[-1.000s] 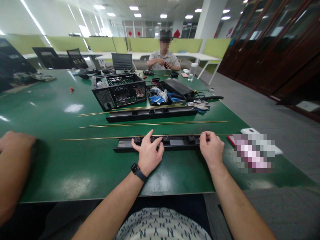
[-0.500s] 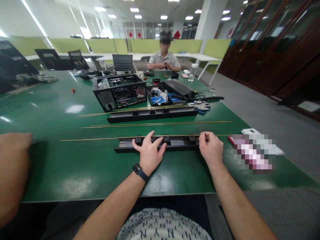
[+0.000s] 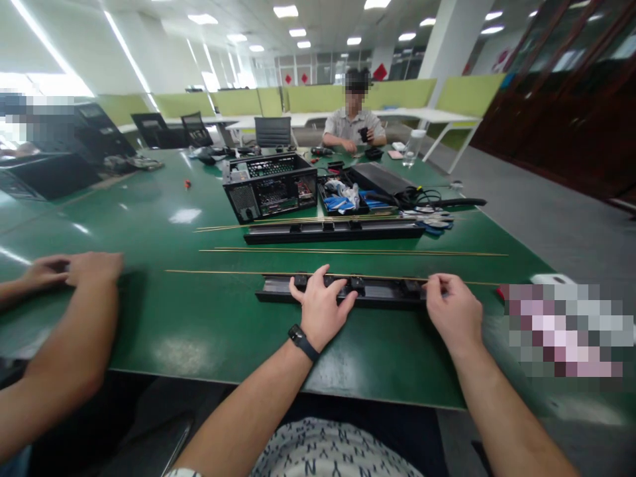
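Observation:
A long black rail [image 3: 278,289] with small black clips lies across the green table [image 3: 209,324] just in front of me. My left hand [image 3: 322,308], with a black watch on the wrist, rests on the rail's middle, fingers spread over the clips. My right hand [image 3: 451,311] is curled at the rail's right end, pinching the thin brass rod [image 3: 223,273] that runs along the rail's far side.
More brass rods [image 3: 348,252] and a second black rail [image 3: 332,231] lie beyond. Behind them stand an open computer case [image 3: 271,185] and a tray of parts [image 3: 348,195]. A co-worker's arms [image 3: 74,311] rest at my left. Another person [image 3: 354,122] sits across the table.
The view has swung to the left, showing more of the co-worker's arms and hands. My two hands stay on the rail and rod in the same grip.

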{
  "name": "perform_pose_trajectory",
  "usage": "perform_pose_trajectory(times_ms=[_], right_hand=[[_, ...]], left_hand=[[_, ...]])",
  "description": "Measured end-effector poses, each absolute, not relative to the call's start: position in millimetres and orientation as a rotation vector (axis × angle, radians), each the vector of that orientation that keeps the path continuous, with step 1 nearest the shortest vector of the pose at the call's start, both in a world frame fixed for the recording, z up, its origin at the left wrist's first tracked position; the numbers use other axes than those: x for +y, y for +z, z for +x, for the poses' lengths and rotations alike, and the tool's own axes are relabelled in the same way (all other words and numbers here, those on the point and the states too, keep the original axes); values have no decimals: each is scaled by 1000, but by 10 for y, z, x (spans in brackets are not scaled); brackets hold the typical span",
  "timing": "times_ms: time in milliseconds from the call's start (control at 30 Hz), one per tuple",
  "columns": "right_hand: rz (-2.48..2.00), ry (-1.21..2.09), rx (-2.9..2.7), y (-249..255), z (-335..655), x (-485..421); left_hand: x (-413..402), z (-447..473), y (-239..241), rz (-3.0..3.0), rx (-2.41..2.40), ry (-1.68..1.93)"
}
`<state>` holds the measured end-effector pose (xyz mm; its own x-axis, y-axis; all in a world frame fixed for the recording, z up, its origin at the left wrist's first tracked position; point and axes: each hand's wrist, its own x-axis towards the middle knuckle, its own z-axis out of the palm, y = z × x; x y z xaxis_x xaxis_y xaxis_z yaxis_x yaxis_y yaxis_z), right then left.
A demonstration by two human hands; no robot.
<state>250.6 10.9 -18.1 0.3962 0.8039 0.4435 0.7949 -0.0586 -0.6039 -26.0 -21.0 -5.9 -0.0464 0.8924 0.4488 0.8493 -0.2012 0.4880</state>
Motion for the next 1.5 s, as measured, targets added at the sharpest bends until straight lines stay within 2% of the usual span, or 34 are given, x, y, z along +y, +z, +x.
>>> perform_pose_trajectory(times_ms=[433, 1133, 1500], right_hand=[[-1911, 72, -1349, -102, 2465, 105], [-1785, 125, -1505, -141, 2518, 217], [-1838, 370, -1608, 88, 2646, 527]], left_hand=[[-193, -277, -71, 2084, 1942, 1130], [-161, -324, -62, 2073, 2036, 1066], [-141, -325, -51, 2088, 2044, 1092]])
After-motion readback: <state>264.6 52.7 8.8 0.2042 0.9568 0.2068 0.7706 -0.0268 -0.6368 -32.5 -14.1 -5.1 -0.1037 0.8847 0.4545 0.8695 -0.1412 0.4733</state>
